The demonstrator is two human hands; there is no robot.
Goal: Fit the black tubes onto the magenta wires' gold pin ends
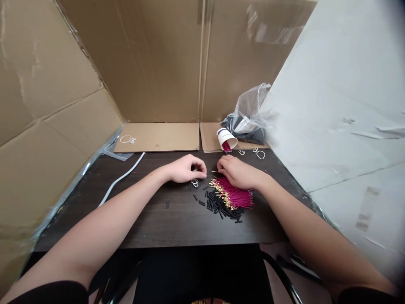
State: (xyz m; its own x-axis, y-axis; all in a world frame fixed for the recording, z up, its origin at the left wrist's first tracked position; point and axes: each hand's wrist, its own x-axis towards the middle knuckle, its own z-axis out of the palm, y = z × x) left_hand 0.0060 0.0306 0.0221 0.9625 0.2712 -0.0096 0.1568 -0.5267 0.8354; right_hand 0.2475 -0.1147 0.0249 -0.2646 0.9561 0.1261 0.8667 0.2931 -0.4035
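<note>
My left hand [189,169] is closed in a pinch above the dark table, thumb against fingertips. Whatever it grips is too small to make out. Facing it, my right hand [237,172] pinches a thin wire, whose gold tip [214,171] points left out of the fingers. Right under this hand lies a pile of magenta wires [238,196] with gold terminals at their left ends. Short black tubes [218,204] are heaped along the pile's near left side. Off-white rubber bands [194,183] lie just below my left hand.
Behind my right hand a white paper cup [225,137] lies tipped with magenta wires in it. A clear bag [248,126] of black pieces sits at the back right. Cardboard walls [158,63] enclose the table [152,230]. A pale tube [122,179] lies left.
</note>
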